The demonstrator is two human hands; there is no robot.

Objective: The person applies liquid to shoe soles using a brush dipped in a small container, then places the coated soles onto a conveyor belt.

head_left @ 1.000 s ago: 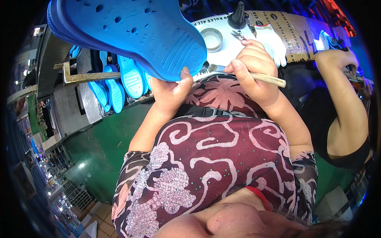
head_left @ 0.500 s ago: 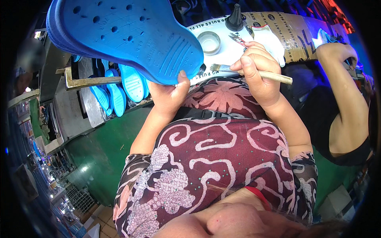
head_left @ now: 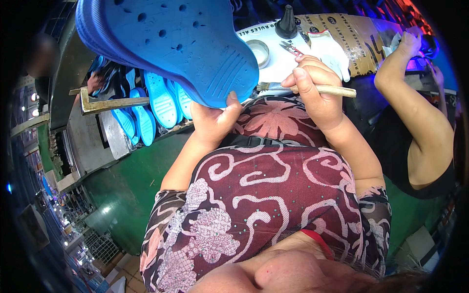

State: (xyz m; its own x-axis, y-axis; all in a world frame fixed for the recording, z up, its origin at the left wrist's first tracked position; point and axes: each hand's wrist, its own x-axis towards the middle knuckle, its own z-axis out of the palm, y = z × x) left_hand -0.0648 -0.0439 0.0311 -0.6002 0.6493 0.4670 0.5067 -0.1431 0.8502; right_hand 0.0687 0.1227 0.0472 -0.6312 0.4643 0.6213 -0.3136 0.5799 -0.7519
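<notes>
My left hand (head_left: 215, 124) pinches the heel end of a large blue foam shoe sole (head_left: 195, 58), its face with holes and ridges turned up toward me. In my right hand (head_left: 317, 95) is a flat brush (head_left: 337, 91) with a wooden handle. Its bristles are at the rim of the sole's heel; whether they touch cannot be told. The same hand also holds small thread snips (head_left: 291, 49), blades pointing away over the white table. Partly behind the sole stands a small round dish (head_left: 264, 61) of clear or whitish material.
A black nozzle bottle (head_left: 287, 24) and a white glove-like cloth (head_left: 332, 53) are on the covered table. More blue soles (head_left: 161, 102) lie on the rack at left, near another person's hand (head_left: 95, 82). A co-worker's bare arm (head_left: 415, 102) is at right.
The sole and my left hand have shifted right and slightly down, bringing the heel to the brush. Another person's hand has appeared at the left rack. The co-worker's arm at right has moved up.
</notes>
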